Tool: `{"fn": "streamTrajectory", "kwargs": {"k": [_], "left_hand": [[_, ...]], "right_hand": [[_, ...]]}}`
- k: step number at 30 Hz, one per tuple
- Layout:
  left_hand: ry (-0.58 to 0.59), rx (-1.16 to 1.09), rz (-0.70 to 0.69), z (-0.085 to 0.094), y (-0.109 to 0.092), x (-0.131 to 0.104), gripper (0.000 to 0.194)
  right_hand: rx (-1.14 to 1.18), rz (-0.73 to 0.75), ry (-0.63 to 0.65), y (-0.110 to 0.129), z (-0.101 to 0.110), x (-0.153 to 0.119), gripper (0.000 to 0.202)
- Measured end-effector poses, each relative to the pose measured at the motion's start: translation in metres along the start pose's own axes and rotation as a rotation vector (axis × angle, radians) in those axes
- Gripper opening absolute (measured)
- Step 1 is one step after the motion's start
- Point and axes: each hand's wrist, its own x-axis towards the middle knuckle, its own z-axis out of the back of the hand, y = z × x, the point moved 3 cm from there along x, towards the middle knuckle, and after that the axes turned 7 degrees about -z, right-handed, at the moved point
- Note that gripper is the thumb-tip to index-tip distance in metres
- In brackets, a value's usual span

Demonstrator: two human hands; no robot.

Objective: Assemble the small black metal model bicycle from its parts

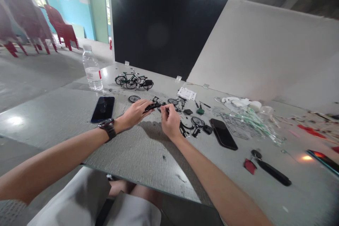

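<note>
A black miniature bicycle part (151, 106) lies between my two hands, just above the grey tabletop. My left hand (136, 113), with a dark watch on its wrist, grips it from the left. The thumb and forefinger of my right hand (171, 120) pinch its right end, and the fingers hide the exact spot. Beyond my left hand lies a loose small wheel (134, 99). Right of my right hand are another small wheel (197, 122), a black curved part (186, 126) and a green piece (200, 111). Two assembled miniature bicycles (134, 79) stand farther back.
A water bottle (92, 72) and a phone (102, 109) are at left. To the right lie another phone (224, 134), white instruction sheets (186, 93), a heap of clear plastic packaging (254, 120) and a black-handled object (274, 173). Black and white panels (169, 24) rise behind the table.
</note>
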Motion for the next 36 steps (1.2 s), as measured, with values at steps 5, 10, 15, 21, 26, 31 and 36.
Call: {"fn": "streamTrajectory", "kwargs": {"k": [5,10,15,21,26,31,36], "left_hand": [[-0.017,-0.010,0.015,-0.002,0.000,-0.002,0.022],[-0.025,-0.038,0.014,-0.002,-0.008,0.000,0.022],[-0.014,0.057,0.062,0.000,-0.007,0.001,0.022],[-0.003,0.148,0.093,-0.002,0.000,-0.001,0.022],[0.013,0.152,0.066,-0.005,0.001,0.000,0.029],[0.012,0.140,0.034,-0.006,0.000,0.000,0.032],[0.000,0.139,0.038,-0.006,-0.001,-0.001,0.030]], "right_hand": [[-0.025,-0.037,-0.029,-0.006,-0.001,0.003,0.035],[0.026,-0.061,0.065,-0.010,-0.007,0.005,0.043],[0.069,-0.062,0.146,-0.006,-0.010,0.002,0.041],[-0.061,0.144,0.219,0.002,-0.010,-0.001,0.029],[-0.074,0.180,0.157,0.005,-0.004,0.000,0.032],[0.016,0.027,0.078,0.004,0.000,0.000,0.032],[0.115,-0.091,0.002,-0.002,0.000,0.002,0.029]]}}
